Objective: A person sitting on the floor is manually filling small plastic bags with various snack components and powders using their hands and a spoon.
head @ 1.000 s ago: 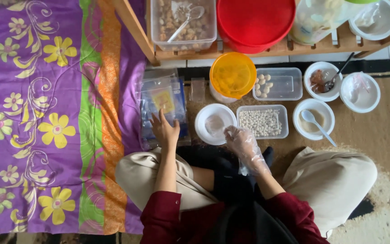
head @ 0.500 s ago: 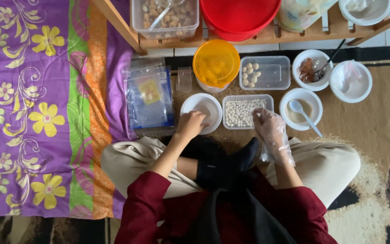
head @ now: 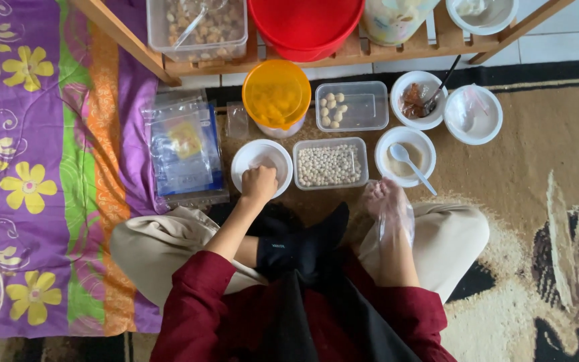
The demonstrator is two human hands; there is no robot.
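At nine o'clock lies a purple cloth (head: 28, 167) with yellow flowers and a green and orange band. Just right of it sits a stack of clear plastic pouches (head: 185, 151), flat, one showing a yellow patch. At eleven o'clock from the person's lap stands the white bowl (head: 257, 155), round, shallow and pale inside; whether it holds anything I cannot tell. The left hand (head: 259, 184) is bare and rests on the bowl's six o'clock rim, fingers curled into a loose fist over the edge; what they pinch, if anything, is hidden. Beside the bowl at three o'clock is a clear rectangular tub of small white balls (head: 330, 163), with an orange-lidded jar (head: 277, 95) at its eleven o'clock. The right hand (head: 384, 200), inside a thin clear glove, hovers over the knee at the tub's five o'clock, fingers loosely bent and holding nothing visible. At one o'clock from it is a white bowl with a spoon (head: 405, 155).
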